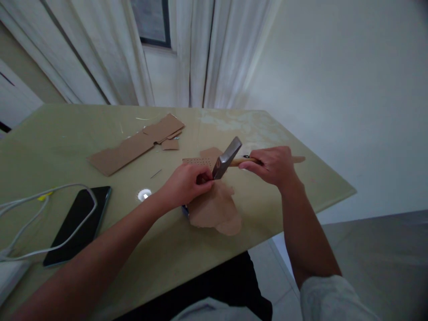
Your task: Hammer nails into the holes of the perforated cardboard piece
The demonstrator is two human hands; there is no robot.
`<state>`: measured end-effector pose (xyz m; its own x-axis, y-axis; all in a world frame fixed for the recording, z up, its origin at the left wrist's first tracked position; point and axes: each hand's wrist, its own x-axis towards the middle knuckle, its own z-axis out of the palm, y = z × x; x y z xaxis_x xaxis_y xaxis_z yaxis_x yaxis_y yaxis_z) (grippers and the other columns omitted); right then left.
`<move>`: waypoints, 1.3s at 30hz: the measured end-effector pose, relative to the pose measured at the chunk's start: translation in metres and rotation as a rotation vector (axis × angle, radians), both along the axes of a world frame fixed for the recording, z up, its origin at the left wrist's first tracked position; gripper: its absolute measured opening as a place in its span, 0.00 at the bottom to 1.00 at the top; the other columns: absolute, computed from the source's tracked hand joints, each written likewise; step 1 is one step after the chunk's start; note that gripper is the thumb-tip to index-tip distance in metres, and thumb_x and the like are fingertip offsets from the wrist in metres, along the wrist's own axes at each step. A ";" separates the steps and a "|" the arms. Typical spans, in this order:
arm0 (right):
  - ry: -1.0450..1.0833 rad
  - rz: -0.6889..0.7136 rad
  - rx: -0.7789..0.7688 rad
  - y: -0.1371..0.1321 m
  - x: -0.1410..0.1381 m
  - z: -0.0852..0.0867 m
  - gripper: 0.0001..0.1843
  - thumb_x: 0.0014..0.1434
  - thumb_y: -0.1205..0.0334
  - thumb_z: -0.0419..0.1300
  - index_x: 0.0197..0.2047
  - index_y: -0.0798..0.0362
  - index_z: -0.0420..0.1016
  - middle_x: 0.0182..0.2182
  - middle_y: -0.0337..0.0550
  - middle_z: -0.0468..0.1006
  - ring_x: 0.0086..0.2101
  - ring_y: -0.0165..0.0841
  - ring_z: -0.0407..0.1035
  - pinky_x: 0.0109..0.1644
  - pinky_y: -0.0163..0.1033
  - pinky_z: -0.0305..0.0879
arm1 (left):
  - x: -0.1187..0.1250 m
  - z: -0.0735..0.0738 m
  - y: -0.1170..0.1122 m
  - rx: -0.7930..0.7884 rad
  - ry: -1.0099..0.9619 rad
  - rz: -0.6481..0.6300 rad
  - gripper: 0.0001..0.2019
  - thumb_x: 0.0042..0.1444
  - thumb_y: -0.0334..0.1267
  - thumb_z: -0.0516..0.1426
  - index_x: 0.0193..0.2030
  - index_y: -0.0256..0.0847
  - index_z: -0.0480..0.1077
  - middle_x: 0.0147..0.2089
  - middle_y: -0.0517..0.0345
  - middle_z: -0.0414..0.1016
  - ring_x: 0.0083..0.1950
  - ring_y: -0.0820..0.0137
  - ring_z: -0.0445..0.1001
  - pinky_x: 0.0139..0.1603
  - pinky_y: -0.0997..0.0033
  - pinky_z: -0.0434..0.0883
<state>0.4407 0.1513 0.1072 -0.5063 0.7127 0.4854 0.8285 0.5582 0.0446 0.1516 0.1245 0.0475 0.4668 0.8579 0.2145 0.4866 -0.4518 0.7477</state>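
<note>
My right hand [272,164] is wrapped round the wooden handle of a hammer [227,158]. The hammer's metal head slants down to the fingertips of my left hand [190,183]. There the thumb and fingers are pinched together over a piece of brown cardboard [216,207] with torn, uneven edges. Whatever is between those fingertips is too small or too hidden to make out. Part of the cardboard behind the left hand carries rows of small holes [202,161]. A dark blue edge shows beneath the cardboard, mostly covered.
Long cardboard strips [133,149] lie at the back left of the greenish table [133,267]. A thin metal pin or nail [155,173] lies left of my hands. Further left are a black phone [80,223] and a looped white cable [90,189]. Curtains [227,53] hang behind.
</note>
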 end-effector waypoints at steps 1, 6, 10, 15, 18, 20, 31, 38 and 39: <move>-0.019 -0.004 0.004 -0.001 0.000 -0.001 0.50 0.68 0.16 0.42 0.20 0.52 0.72 0.16 0.41 0.70 0.20 0.30 0.58 0.31 0.43 0.42 | 0.000 0.000 0.000 0.005 0.002 0.000 0.04 0.60 0.33 0.64 0.33 0.41 0.78 0.29 0.62 0.81 0.30 0.73 0.73 0.33 0.71 0.64; 0.037 -0.029 0.052 -0.004 0.003 0.003 0.50 0.68 0.16 0.43 0.20 0.52 0.73 0.16 0.41 0.68 0.20 0.30 0.58 0.31 0.42 0.43 | 0.000 -0.003 0.001 -0.013 -0.016 0.004 0.02 0.59 0.34 0.64 0.37 0.41 0.80 0.31 0.61 0.81 0.31 0.72 0.74 0.34 0.71 0.65; 0.063 -0.022 0.038 -0.006 0.002 0.003 0.49 0.70 0.18 0.43 0.20 0.52 0.73 0.15 0.41 0.68 0.20 0.30 0.57 0.31 0.42 0.44 | 0.001 -0.004 0.002 -0.012 -0.031 0.000 0.02 0.59 0.34 0.64 0.36 0.41 0.80 0.30 0.61 0.81 0.31 0.71 0.74 0.34 0.72 0.66; -0.035 -0.047 0.029 -0.011 0.000 0.002 0.50 0.68 0.16 0.43 0.21 0.52 0.75 0.17 0.42 0.72 0.20 0.30 0.57 0.31 0.43 0.40 | 0.001 -0.004 0.002 0.013 -0.029 -0.011 0.03 0.59 0.35 0.63 0.34 0.41 0.79 0.31 0.60 0.81 0.31 0.72 0.74 0.33 0.72 0.64; 0.009 -0.067 0.076 -0.013 0.001 0.006 0.49 0.69 0.17 0.45 0.21 0.52 0.75 0.17 0.42 0.71 0.21 0.30 0.59 0.31 0.42 0.42 | 0.001 -0.005 0.001 0.009 -0.042 -0.008 0.02 0.59 0.34 0.64 0.35 0.41 0.79 0.30 0.60 0.81 0.31 0.71 0.74 0.34 0.72 0.65; 0.048 -0.070 0.090 -0.014 0.001 0.007 0.49 0.70 0.18 0.45 0.20 0.52 0.74 0.16 0.41 0.70 0.21 0.30 0.59 0.31 0.41 0.44 | 0.002 -0.004 0.001 0.011 -0.034 -0.005 0.02 0.59 0.34 0.64 0.35 0.40 0.80 0.30 0.60 0.81 0.31 0.71 0.75 0.34 0.71 0.65; 0.048 -0.087 0.059 -0.023 0.002 0.000 0.48 0.69 0.18 0.46 0.20 0.52 0.73 0.17 0.41 0.70 0.21 0.30 0.59 0.31 0.42 0.43 | 0.002 -0.001 0.002 0.074 0.001 -0.016 0.03 0.58 0.33 0.64 0.34 0.41 0.80 0.29 0.60 0.79 0.31 0.71 0.71 0.35 0.71 0.64; 0.019 -0.089 0.021 -0.024 -0.002 -0.001 0.48 0.70 0.18 0.44 0.20 0.51 0.71 0.17 0.41 0.70 0.21 0.31 0.58 0.30 0.42 0.42 | 0.002 -0.001 0.002 0.082 -0.001 -0.022 0.04 0.59 0.33 0.64 0.33 0.41 0.79 0.30 0.60 0.79 0.31 0.71 0.72 0.35 0.71 0.64; -0.008 -0.085 0.016 -0.025 -0.003 -0.002 0.49 0.70 0.18 0.43 0.19 0.52 0.71 0.17 0.41 0.71 0.20 0.30 0.57 0.30 0.42 0.41 | 0.002 -0.001 0.002 0.085 0.007 -0.023 0.04 0.59 0.33 0.63 0.32 0.41 0.79 0.30 0.60 0.79 0.31 0.71 0.72 0.35 0.70 0.63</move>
<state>0.4380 0.1266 0.1051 -0.4478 0.7456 0.4935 0.8727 0.4847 0.0596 0.1532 0.1267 0.0462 0.4883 0.8254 0.2832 0.4802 -0.5251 0.7026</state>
